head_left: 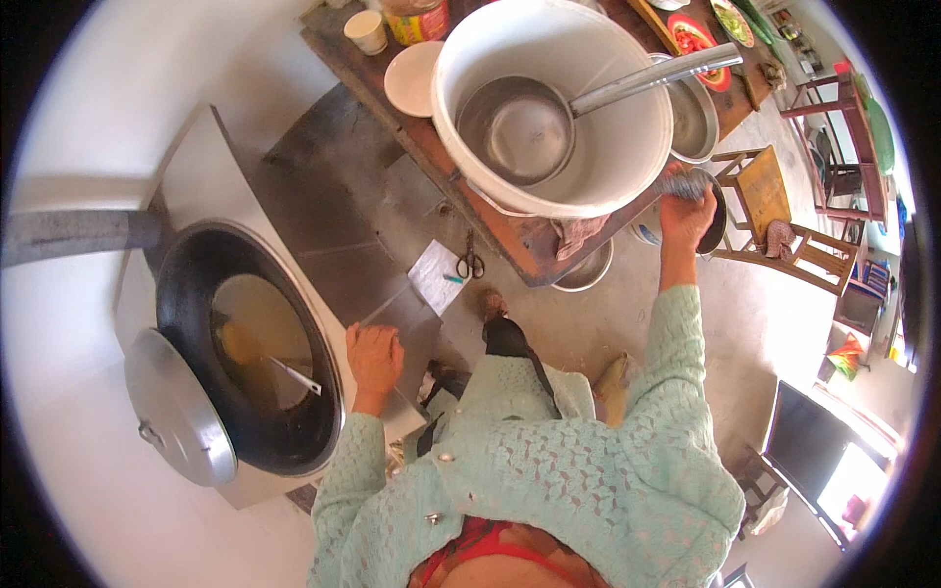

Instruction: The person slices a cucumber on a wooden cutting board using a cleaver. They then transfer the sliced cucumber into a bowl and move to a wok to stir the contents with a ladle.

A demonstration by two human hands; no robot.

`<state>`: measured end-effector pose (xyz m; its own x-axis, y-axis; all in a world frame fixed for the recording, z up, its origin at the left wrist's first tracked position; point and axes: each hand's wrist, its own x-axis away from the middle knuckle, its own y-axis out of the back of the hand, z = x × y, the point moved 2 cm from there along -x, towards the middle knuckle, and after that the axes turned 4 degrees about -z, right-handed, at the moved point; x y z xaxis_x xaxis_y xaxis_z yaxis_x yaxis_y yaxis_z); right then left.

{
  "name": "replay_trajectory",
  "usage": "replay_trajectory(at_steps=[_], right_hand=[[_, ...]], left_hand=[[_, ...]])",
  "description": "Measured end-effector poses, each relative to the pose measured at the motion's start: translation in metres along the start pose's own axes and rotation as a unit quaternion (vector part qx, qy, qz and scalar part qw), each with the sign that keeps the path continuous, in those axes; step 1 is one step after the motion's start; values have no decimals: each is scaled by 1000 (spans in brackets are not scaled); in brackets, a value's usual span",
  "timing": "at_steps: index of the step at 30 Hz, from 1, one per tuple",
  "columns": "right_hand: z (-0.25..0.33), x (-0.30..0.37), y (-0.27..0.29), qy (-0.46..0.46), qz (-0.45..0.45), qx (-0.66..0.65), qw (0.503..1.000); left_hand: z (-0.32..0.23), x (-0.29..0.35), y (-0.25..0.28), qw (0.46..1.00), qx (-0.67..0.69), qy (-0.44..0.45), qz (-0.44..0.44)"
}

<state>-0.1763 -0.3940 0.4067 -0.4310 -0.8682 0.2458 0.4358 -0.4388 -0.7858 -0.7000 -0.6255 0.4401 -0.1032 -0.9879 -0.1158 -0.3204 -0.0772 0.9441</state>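
Observation:
My left hand (373, 363) is curled closed beside the rim of a large black wok (174, 294); whatever its fingers may hold is hidden. Yellowish liquid (250, 328) lies in the wok, and a light-handled utensil (296, 375) rests in it. At the right corner of the table, my right hand (689, 220) grips a grey, stringy scourer (683, 183), next to a dark pot (720, 218). Between my hands and farther off stands a big white bucket (627, 147), with a metal ladle (518, 130) inside and its handle over the bucket's rim.
A metal lid (181, 407) leans on the wok's left side. The wooden table (407, 137) carries a pale round lid (412, 78), a cup (366, 31) and a metal basin (694, 122). Paper (436, 274) and scissors (470, 260) lie below; wooden chairs (760, 196) stand at right.

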Motion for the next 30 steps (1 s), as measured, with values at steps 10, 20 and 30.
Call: replay_trajectory(at_steps=[10, 20, 30], right_hand=[[-27, 187, 20, -274, 84, -9, 958], [-164, 301, -126, -417, 228, 168, 864], [-302, 427, -239, -13, 679, 489, 547]], left_hand=[[18, 18, 3, 968, 206, 19, -141], [129, 135, 35, 796, -18, 574, -192], [195, 222, 18, 624, 363, 684, -105]])
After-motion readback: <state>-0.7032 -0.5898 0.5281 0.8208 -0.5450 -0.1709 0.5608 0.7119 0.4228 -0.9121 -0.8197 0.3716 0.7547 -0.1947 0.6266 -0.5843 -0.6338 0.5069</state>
